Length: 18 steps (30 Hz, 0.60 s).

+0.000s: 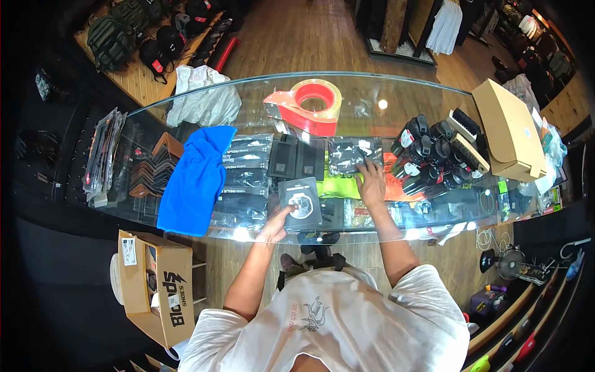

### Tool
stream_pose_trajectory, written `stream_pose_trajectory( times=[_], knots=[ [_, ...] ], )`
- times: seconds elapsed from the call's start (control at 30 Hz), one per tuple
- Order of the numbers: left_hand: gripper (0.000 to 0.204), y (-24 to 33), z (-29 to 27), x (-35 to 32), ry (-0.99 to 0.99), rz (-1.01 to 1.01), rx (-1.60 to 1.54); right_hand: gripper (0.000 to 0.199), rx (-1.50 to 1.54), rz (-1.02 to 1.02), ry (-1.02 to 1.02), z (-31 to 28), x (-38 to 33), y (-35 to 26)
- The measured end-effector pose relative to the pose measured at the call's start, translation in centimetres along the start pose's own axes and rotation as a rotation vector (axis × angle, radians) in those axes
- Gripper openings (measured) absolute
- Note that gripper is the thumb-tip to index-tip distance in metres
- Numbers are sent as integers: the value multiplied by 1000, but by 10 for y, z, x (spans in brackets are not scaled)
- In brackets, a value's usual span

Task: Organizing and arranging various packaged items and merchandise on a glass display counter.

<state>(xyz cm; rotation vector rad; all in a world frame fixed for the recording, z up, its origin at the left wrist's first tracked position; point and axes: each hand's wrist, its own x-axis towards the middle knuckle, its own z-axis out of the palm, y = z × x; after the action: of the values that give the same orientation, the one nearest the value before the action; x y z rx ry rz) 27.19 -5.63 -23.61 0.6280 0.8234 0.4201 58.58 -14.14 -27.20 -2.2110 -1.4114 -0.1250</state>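
My left hand (276, 225) grips a thin, dark grey flat box (312, 191) by its lower left, thumb on top. A white round watch-like picture is printed on the box. My right hand (372, 185) lies with its fingers stretched out, the tips at the lower edge of a shiny black plastic packet (344, 162). Two black boxes (284, 162) sit side by side between the flat box and a red tape dispenser (294, 118) with a wide roll of clear tape. Bright green and orange packets show around my right hand, partly covered by it.
A blue cloth (195, 177) drapes over the left of the glass counter (248, 93), near brown wallets (152, 173). Dark bottles (418, 146) and brushes (469, 153) crowd the right, beside a cardboard box (508, 133). A larger carton (149, 304) stands below, left.
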Motion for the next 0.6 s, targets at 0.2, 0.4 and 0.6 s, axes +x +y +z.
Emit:
stream_pose_trajectory(
  times=[0.2, 0.4, 0.6],
  knots=[
    [50, 5, -3, 7, 1, -10, -26, 44, 76, 5, -196, -56, -63, -18],
    [52, 15, -8, 14, 1, 56, -65, 88, 74, 269, -95, -37, -46, -3],
    [52, 16, -24, 6, -4, 57, -91, 134, 288, 601, -295, -29, -25, 29]
  ],
)
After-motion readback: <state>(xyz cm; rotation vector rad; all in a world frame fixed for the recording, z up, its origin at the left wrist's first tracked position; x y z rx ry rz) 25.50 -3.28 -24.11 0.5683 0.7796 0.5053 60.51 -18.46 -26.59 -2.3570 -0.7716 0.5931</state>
